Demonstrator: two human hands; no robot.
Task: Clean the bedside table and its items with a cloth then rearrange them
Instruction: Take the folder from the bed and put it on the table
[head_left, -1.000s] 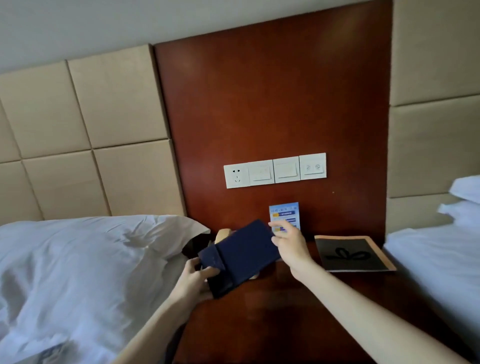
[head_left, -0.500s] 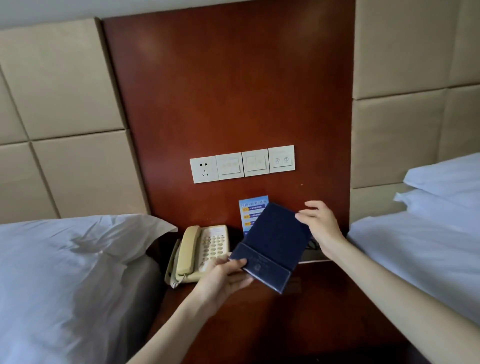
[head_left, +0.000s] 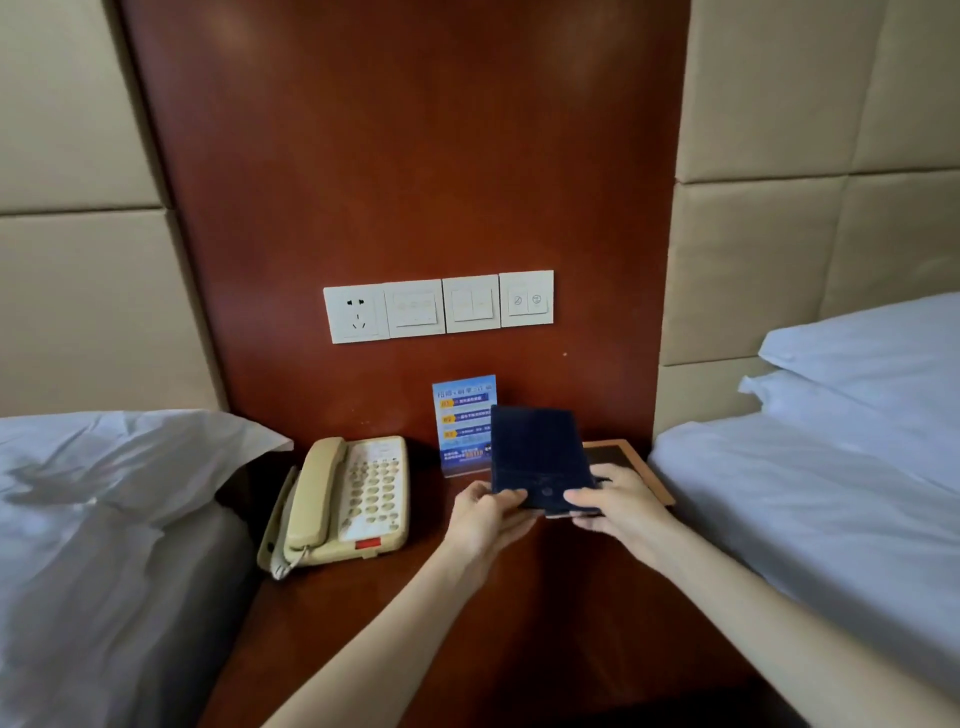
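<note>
A dark blue folder (head_left: 537, 452) is held over the back right of the wooden bedside table (head_left: 415, 613). My left hand (head_left: 488, 514) grips its lower left corner and my right hand (head_left: 618, 506) grips its lower right corner. A cream telephone (head_left: 345, 501) sits at the table's left. A small blue card (head_left: 460, 415) stands against the wall, partly hidden by the folder. A brown-edged black booklet (head_left: 623, 460) lies beneath the folder at the right. No cloth is in view.
White beds flank the table, one on the left (head_left: 114, 519) and one on the right (head_left: 810, 493). A row of white switches and a socket (head_left: 439, 306) is on the wooden wall panel above.
The folder has moved right, from in front of the phone to above the black booklet. My right hand shifted from its top edge to its lower right corner. The camera moved closer.
</note>
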